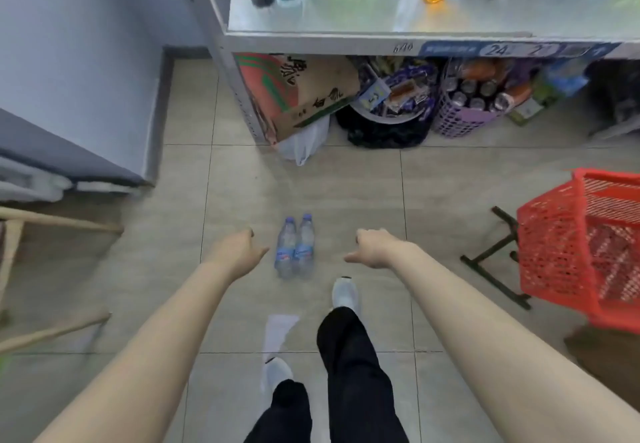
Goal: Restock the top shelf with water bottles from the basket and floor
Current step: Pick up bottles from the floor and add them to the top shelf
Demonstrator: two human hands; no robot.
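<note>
We have both arms stretched down toward the floor, nothing in either hand. Left hand (239, 250) is loosely curled with the thumb sticking out toward the middle, empty. Right hand (372, 247) is the same: fingers curled under, thumb out, empty. Two water bottles (295, 247) stand upright on the tile floor (450, 183), touching side by side, between the two hands; from this angle we cannot tell how far above them the hands are. Right shoe (344, 292) is just beside the bottles, on our side. Red basket (581, 248) sits at the right on a dark stand (495, 255); its contents are not readable from here. Shelf (381, 17) ahead holds a row of mixed drink bottles at the back, front strip bare. Below it: a cardboard box (298, 93) and a purple basket (464, 113) of cans.
</note>
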